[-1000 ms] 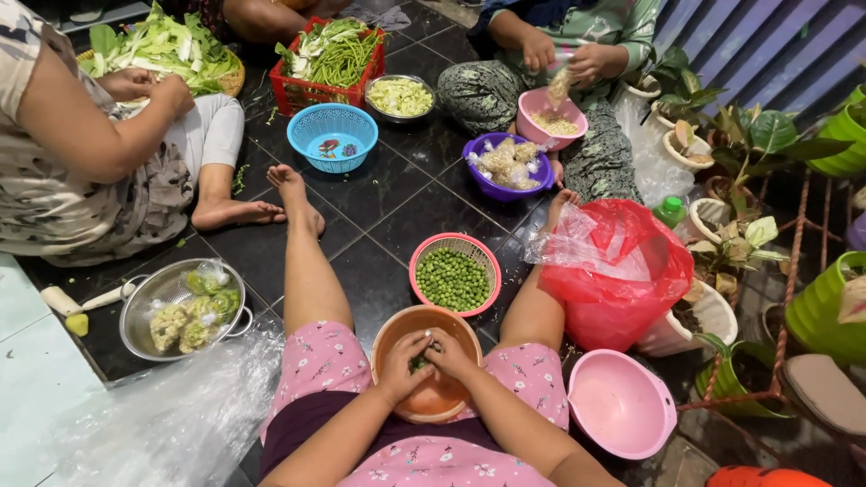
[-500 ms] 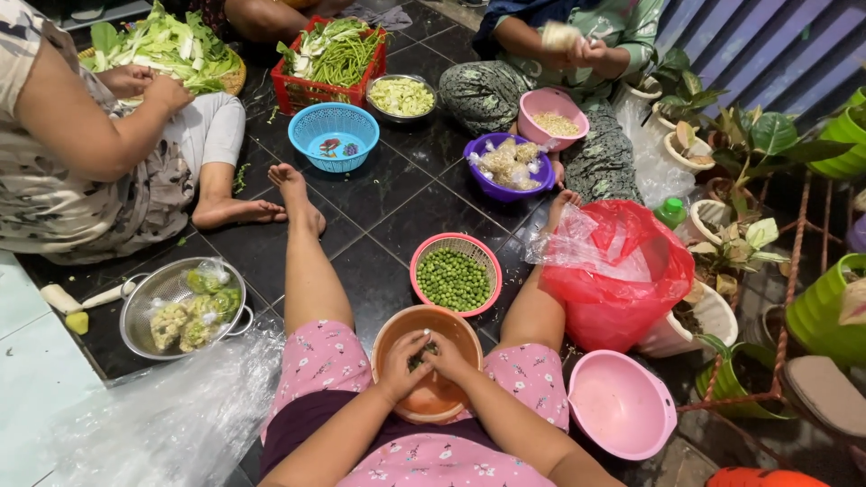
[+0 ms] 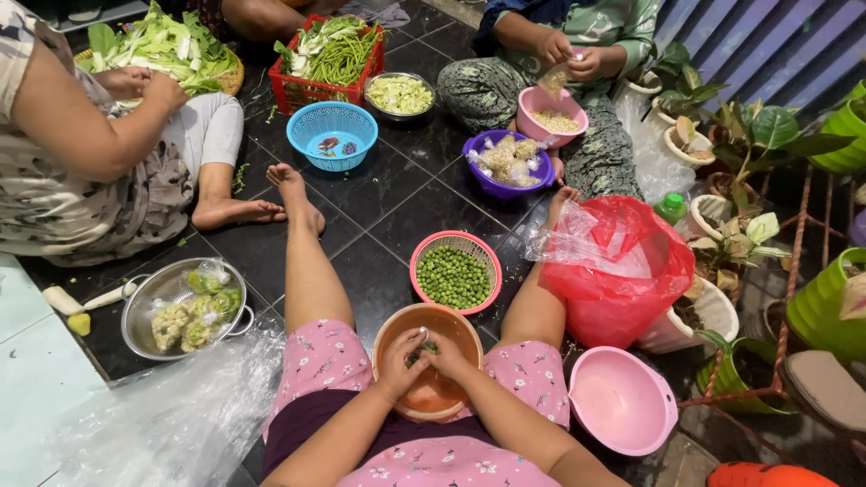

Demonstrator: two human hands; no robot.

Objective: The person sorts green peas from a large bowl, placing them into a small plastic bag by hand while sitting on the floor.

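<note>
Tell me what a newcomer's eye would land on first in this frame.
Likely the bright red plastic bag bulging at the right, beside the pink colander of green peas on the dark tiled floor. Just below, the left hand and right hand meet over the orange bowl in the person's lap, pinching something small and green. At the top, a red crate of green beans stands out.

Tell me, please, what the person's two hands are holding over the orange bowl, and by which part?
Left hand and right hand pinch something small and green; which part is gripped cannot be told.
</note>
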